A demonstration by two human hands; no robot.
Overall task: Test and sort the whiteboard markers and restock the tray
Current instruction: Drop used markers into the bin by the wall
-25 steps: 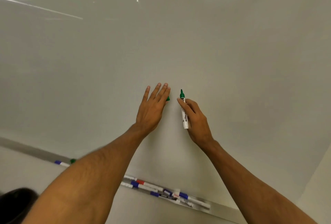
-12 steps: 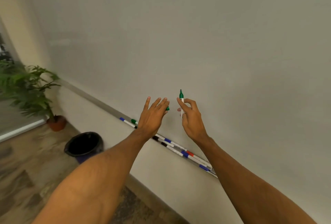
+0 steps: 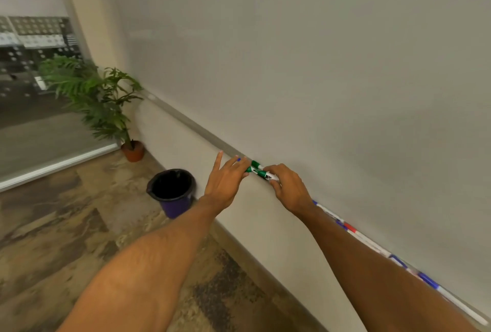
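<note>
Closest in, down beside the right forearm: a run of blue- and red-capped markers (image 3: 348,226) lying end to end in the tray (image 3: 202,131) along the bottom edge of the whiteboard (image 3: 318,66). Could be waiting for a test, could be already passed, no way to tell from here.

Further along the tray, both hands meeting right over its front lip. Right hand (image 3: 289,188) curled around the white barrel of the green marker (image 3: 266,175), green end aimed left at the other hand. Left hand (image 3: 225,180) with fingers mostly straight, index sticking up, and a green cap (image 3: 249,169) at the fingertips. Looks tucked between them rather than properly gripped, but hard to say. Reads like recapping: cap lined up with the tip, barrel held firm for the push. Handy spot for it too, low over the tray, so straight in afterwards, probably.

Just behind the hands, another green-capped marker (image 3: 255,164) lying in the tray, plus a bit of blue (image 3: 239,159) poking past the left fingers, too small to identify.

Beyond that, a black bucket (image 3: 172,190) on the floor below the tray, off to the left of the hands. Guessing dud bin, parked within easy reach for dead markers. Farthest off, a potted plant (image 3: 98,103) in the corner by the glass.
</note>
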